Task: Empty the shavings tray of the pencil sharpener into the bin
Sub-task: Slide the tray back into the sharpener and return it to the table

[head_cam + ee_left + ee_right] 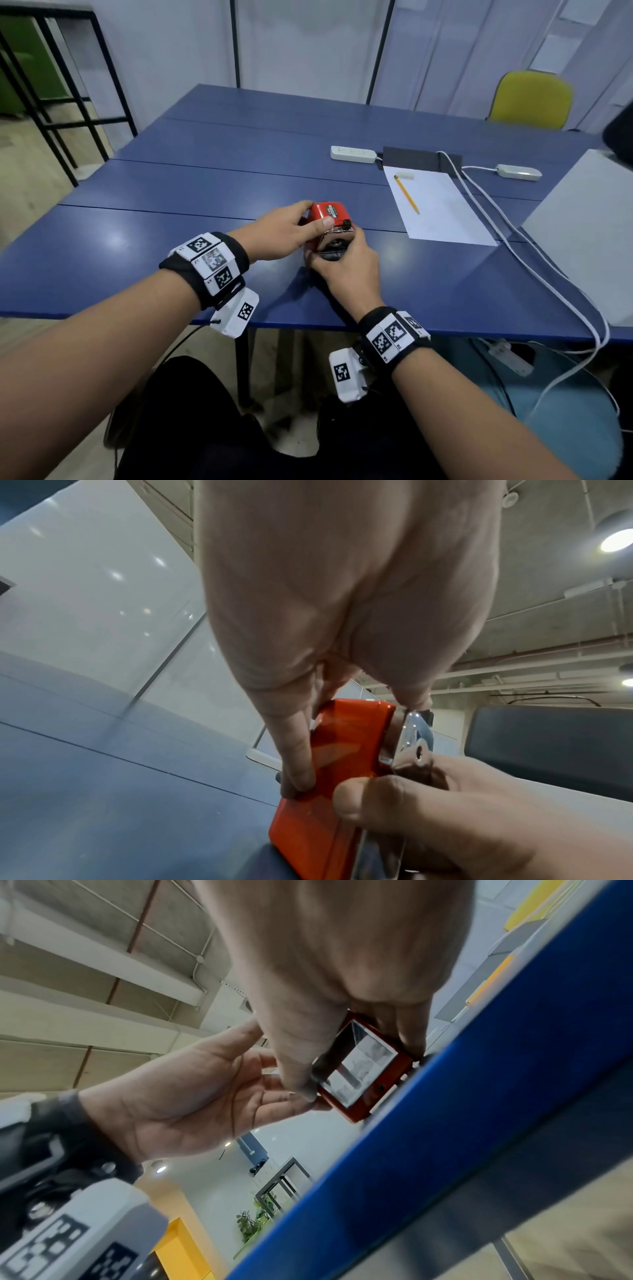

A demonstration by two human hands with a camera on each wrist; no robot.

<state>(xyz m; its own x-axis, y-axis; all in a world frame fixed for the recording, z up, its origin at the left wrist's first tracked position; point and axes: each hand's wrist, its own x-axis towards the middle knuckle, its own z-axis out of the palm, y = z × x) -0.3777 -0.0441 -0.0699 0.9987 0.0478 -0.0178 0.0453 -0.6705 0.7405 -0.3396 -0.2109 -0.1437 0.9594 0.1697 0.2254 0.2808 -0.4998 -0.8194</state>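
Observation:
A red pencil sharpener [327,213] with a chrome front plate stands on the blue table [171,260], near its front edge. My left hand [313,216] grips the red body [346,739] from above, thumb on the near side and fingers [298,750] on the far side. My right hand [334,250] pinches the shavings tray [363,1069] low at the sharpener's front, between thumb and fingers. The tray sits in the body and looks dark [330,255] in the head view. A light-blue bin [565,411] stands on the floor under the table's right side.
A white sheet [442,212] with a yellow pencil [406,194] and an eraser [404,176] lies to the right. Behind it are two power strips [352,154] and white cables [513,246]. A grey slab [589,233] fills the right edge. A yellow chair [531,101] stands beyond the table.

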